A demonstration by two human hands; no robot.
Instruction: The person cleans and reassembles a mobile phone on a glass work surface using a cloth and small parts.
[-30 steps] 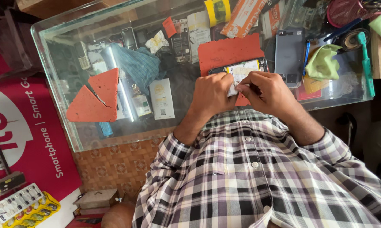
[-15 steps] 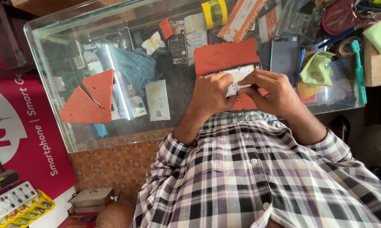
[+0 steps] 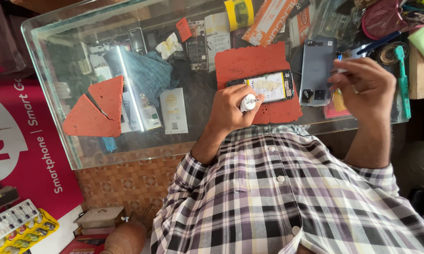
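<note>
The left hand has its fingers closed around a small white bottle, nozzle toward the opened phone lying just beyond them on the red mat. The bottle looks light and slick, best held round its body; the phone looks fragile, safest taken by its edges. The right hand pinches a thin white tool beside the grey back cover; a teal brush and clutter crowd the glass surface.
</note>
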